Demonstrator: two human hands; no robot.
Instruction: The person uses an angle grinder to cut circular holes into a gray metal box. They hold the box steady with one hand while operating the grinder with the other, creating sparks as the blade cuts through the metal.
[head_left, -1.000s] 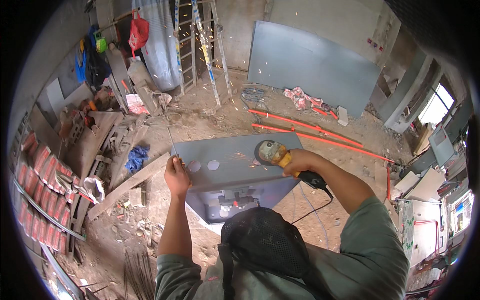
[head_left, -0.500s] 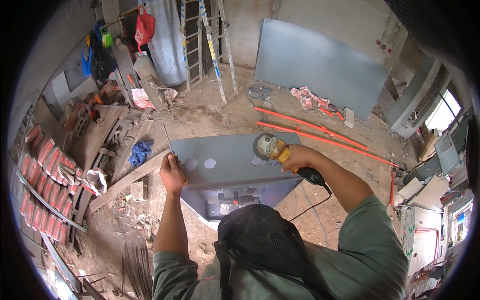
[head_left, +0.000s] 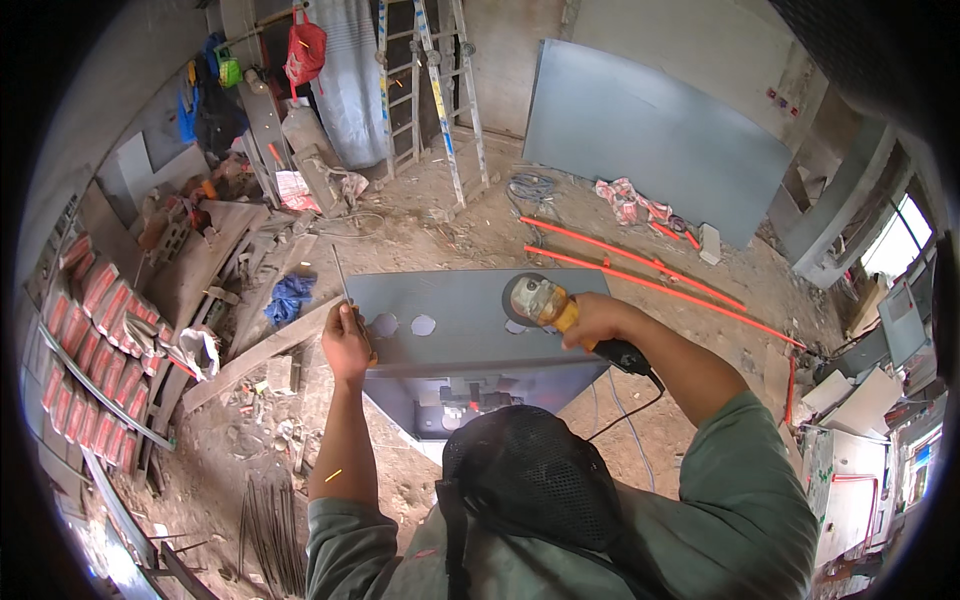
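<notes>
A grey sheet-metal box [head_left: 460,312] stands before me, with several round holes cut through its top. My right hand [head_left: 597,320] is wrapped round a yellow and black angle grinder [head_left: 545,303]. The dark disc sits at the box's top, partly over one hole on the right; whether it touches the metal I cannot tell. My left hand [head_left: 346,345] rests at the box's left edge, closed on what looks like a screwdriver [head_left: 338,270] with its long thin shaft pointing up and away. Beside that hand are two open holes [head_left: 423,325]. Small orange streaks like sparks hang in the air.
A cord [head_left: 640,408] trails from the grinder past my right arm. Beyond the box lie orange pipes [head_left: 665,292], with a stepladder [head_left: 437,110] and a large grey sheet [head_left: 650,140] behind. At left are stacked red-and-white packages [head_left: 95,350], planks [head_left: 250,365] and a blue bag [head_left: 289,298].
Orange spark streaks now show in the air. The grinder has shifted slightly over the right-hand holes. The view has turned a little, and my left hand keeps its place at the box's edge.
</notes>
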